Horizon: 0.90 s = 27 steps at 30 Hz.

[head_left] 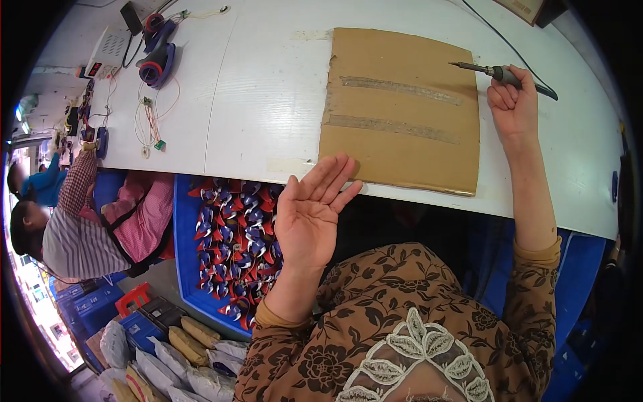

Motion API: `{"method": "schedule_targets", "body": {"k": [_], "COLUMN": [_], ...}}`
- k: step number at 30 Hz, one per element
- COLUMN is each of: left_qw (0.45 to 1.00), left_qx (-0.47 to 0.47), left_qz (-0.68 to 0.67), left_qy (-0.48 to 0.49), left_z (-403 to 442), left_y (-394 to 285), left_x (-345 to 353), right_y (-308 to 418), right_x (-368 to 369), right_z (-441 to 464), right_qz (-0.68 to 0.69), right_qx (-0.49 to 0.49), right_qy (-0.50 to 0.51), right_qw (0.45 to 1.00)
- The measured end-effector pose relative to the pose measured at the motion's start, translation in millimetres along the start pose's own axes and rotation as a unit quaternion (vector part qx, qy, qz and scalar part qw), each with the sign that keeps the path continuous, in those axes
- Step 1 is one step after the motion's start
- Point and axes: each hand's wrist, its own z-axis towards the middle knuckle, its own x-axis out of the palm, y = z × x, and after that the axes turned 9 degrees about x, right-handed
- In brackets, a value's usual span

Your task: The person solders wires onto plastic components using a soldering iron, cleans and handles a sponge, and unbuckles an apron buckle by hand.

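Head view: a white table point(268, 87) lies ahead, with a sheet of cardboard point(395, 60) on it and a hand at either side.
Soldering iron: its handle point(507, 76) is in the right hand point(514, 104), beyond the cardboard's right edge, while its metal tip point(462, 65) points left above the sheet; a shadow below suggests it is lifted.
Right fingers: thumb and forefinger close around the handle, the others curled in; this pen-like grip probably keeps skin behind the metal shaft.
Left hand: palm up, fingers loosely extended and slightly apart, with nothing visible in it; its fingertips overlap the cardboard's near left corner, though I cannot tell whether they touch.
Cardboard: flat, with two dark strips point(402, 90) across it, presumably laid there to shield the tabletop.
Cable: the black cord point(499, 37) comes from the far edge and bends toward the handle's rear, likely leaving slack outside the sheet.
Table edge: the cardboard's near side sits along it; below on the left, a blue bin point(179, 234) holds red, blue and white parts point(234, 241).
Room: white surface stretches left from the cardboard to thin wires and a green board point(159, 144); on the right, the forearm and cord narrow the passage.
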Motion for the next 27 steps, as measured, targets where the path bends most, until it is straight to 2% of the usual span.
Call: {"method": "schedule_targets", "body": {"k": [2,5,8,11,17,27], "left_qw": [1.0,1.0,1.0,0.998,0.992,0.99], "left_qx": [0.0,-0.003,-0.004,-0.002,0.009,0.012], "left_qz": [-0.005,-0.023,-0.01,0.05,0.122,0.135], "left_qy": [-0.003,-0.002,-0.016,-0.046,-0.038,-0.047], "left_z": [0.6,1.3,1.6,2.3,3.1,2.1], "left_y": [-0.3,0.1,-0.4,0.6,1.7,3.6], "left_x": [0.9,-1.0,2.3,6.4,9.3,11.5], "right_y": [-0.9,-2.5,-1.3,-2.1,-2.6,-1.6], "right_x": [3.0,13.0,8.0,13.0,12.7,10.5], "right_z": [-2.0,-5.7,-3.7,-6.0,-4.9,-4.1], "right_qz": [-0.003,-0.003,-0.014,-0.005,-0.006,-0.009], "right_qx": [-0.003,-0.009,0.0,0.007,0.007,0.015], "right_qy": [0.002,-0.047,0.014,0.002,-0.004,0.02], "right_qw": [1.0,0.999,1.0,1.0,1.0,1.0]}}
